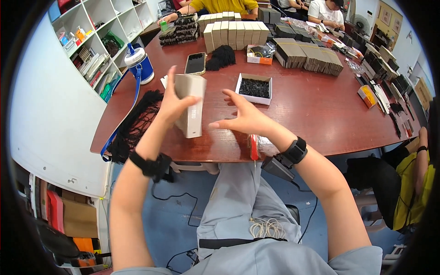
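My left hand (173, 103) grips a grey-beige cardboard block (195, 110), thumb across its near face and fingers behind it. The block stands tilted above the table, with print along its narrow side; whether it is a box or a stack of cards I cannot tell. To its right, my right hand (245, 114) is open, thumb and fingers spread, touching nothing. Beyond that hand lies a small white open box (255, 89) filled with short black pieces. A red-handled tool (254, 146) rests at the table's near edge, beside clear plastic.
Black cords (137, 117) lie at left, near a blue-and-white jug (139, 64). A phone (195, 63) and a black tassel bundle (222, 57) sit farther back. Beige card stacks (236, 35) and grey stacks (306, 56) line the far side. Other people sit around the table.
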The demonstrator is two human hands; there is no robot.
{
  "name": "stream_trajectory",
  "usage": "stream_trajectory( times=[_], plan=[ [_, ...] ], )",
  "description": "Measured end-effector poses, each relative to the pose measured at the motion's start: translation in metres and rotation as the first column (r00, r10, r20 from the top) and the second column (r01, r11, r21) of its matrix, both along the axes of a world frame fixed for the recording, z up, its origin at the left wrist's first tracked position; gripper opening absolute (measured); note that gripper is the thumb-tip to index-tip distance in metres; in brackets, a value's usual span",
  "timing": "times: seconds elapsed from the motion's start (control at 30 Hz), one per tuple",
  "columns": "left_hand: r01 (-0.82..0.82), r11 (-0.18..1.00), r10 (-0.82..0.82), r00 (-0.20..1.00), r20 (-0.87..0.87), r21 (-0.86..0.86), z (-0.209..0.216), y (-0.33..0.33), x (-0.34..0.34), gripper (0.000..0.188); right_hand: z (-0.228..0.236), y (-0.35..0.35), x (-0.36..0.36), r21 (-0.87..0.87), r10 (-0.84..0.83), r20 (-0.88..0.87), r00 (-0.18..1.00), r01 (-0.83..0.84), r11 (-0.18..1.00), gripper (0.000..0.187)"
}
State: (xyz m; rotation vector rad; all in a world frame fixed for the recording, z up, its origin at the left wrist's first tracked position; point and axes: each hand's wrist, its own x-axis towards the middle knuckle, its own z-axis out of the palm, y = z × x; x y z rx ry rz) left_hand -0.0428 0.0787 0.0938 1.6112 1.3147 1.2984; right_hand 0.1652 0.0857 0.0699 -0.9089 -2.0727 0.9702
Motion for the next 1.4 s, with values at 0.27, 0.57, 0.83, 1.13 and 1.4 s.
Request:
stream_trajectory(
  times=[0.27, 0.57, 0.83, 1.13, 1.4],
  plan=[
    [-0.054, 0.969, -0.145, 0.661, 0.736, 0.240, -0.022, -0.071, 0.037, 0.103, 0.027, -0.004, -0.033, -0.087, 0.594, -0.080, 0.801, -0.599, 0.796, 0.109],
    [-0.312, 0.887, 0.192, 0.919, 0.344, 0.339, -0.028, -0.070, -0.037, 0.095, 0.040, 0.061, -0.062, 0.226, 0.425, 0.384, 0.820, -0.530, 0.818, 0.103],
    [-0.074, 0.907, 0.275, 0.849, -0.450, 0.415, -0.024, -0.024, -0.063, 0.046, 0.005, 0.087, -0.074, 0.206, 0.291, 0.735, 0.612, -0.612, 0.764, 0.106],
    [-0.062, 0.994, 0.111, 0.396, -0.912, 0.094, -0.045, 0.007, -0.025, 0.057, 0.007, 0.079, -0.050, 0.286, 0.144, 0.720, 0.678, -0.480, 0.829, 0.101],
    [-0.047, 0.992, 0.127, 0.392, -0.911, 0.118, -0.053, 0.036, -0.034, 0.066, 0.010, 0.057, -0.006, 0.446, 0.170, 0.473, 0.865, -0.401, 0.800, 0.073]
  ],
)
